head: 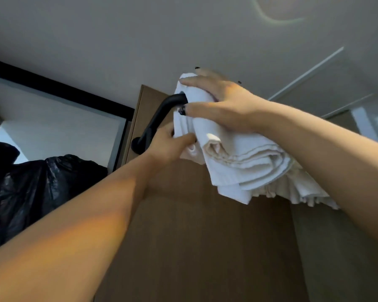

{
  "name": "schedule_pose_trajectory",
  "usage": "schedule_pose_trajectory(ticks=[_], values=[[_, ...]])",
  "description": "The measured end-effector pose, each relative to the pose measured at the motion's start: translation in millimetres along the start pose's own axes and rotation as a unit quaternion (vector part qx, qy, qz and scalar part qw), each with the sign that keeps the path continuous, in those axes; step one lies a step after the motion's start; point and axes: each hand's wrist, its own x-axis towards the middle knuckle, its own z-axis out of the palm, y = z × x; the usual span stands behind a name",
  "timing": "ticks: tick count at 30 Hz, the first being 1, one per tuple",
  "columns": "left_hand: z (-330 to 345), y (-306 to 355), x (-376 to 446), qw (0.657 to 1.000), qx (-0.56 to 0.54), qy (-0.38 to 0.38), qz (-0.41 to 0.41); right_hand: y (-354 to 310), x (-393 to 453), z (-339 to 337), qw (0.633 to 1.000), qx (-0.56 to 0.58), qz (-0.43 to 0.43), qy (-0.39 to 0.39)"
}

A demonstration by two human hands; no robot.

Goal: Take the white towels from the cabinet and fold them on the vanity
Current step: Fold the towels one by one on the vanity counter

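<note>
High against the brown cabinet door (183, 225), a bundle of white towels (238, 158) hangs in loose folds just below the ceiling (183, 29). Right hand (218, 101) grips the top of the bundle, fingers spread and curled over the cloth, thumb pressed to its front. Left hand (168, 144) pinches the bundle's lower left edge, just beside the black door handle (157, 120). Black plastic bags (31, 188) sit at far left, well apart from the towels
</note>
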Motion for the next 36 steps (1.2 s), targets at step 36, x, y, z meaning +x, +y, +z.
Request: schedule_pose_trajectory(ticks=[36], values=[[12,15,-20,0.991,-0.075,0.042,-0.106,34,-54,93,0.607,0.669,0.331,0.273]])
